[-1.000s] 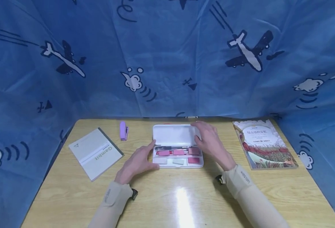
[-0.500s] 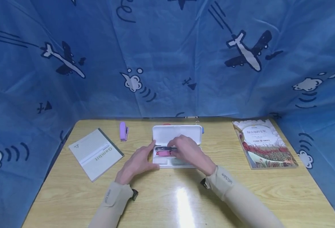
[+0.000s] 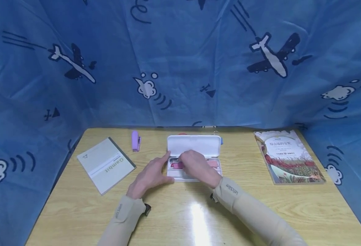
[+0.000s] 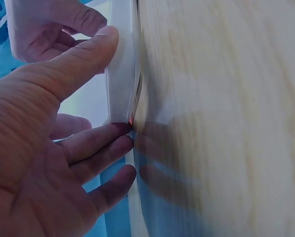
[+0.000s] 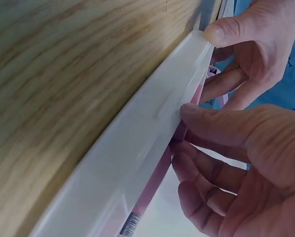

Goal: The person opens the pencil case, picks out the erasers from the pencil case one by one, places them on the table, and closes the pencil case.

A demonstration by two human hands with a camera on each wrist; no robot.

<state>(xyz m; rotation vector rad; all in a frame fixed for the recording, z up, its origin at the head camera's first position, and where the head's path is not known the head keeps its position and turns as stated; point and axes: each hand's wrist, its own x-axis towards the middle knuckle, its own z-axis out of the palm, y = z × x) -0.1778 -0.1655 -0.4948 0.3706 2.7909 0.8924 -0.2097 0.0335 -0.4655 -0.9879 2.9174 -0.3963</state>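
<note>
A white pencil case (image 3: 194, 145) lies with its lid up at the table's far middle. My left hand (image 3: 151, 174) grips its left end, thumb (image 4: 100, 49) on the front corner and fingers at the end wall. My right hand (image 3: 198, 167) reaches into the middle of the case with curled fingers. In the right wrist view its thumb and fingertips pinch a dark pink block (image 5: 179, 131) just behind the front wall. Another pink block, with a barcode label (image 5: 130, 224), lies farther along. Pens and part of the lower compartments are hidden under the right hand.
A Gambit notebook (image 3: 106, 165) and a purple stapler (image 3: 135, 141) lie to the left. A picture-cover book (image 3: 286, 157) lies to the right. Small red and blue things (image 3: 221, 140) show behind the lid. A blue curtain (image 3: 180, 68) hangs behind the table.
My right hand has gone from the right end of the lid down into the case, and moved slightly left. The left hand has stayed at the left end.
</note>
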